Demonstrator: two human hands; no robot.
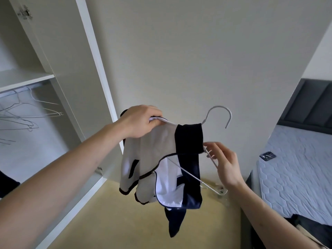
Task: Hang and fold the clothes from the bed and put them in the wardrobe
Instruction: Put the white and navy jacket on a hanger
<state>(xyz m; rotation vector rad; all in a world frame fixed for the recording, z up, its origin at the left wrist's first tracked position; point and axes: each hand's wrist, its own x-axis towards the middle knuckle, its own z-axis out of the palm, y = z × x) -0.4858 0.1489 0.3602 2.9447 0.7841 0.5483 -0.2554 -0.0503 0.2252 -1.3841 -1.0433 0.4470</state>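
Observation:
A small grey-and-navy zip jacket (pixel 154 159) hangs half on a white wire hanger (pixel 220 112) in front of me, its zip open and a navy sleeve dangling below. My left hand (pixel 142 121) grips the jacket's left shoulder together with that end of the hanger. My right hand (pixel 224 164) pinches the hanger's bare right arm just beside the navy collar. The wardrobe (pixel 36 78) stands open at the left, with its rail of empty wire hangers (pixel 27 112).
The open wardrobe door (pixel 86 87) stands between me and the rail. The bed's bare quilted mattress (pixel 296 168) lies at the right, with a phone (pixel 267 156) on it and dark clothing (pixel 309 229) at its near end. Yellowish floor lies below.

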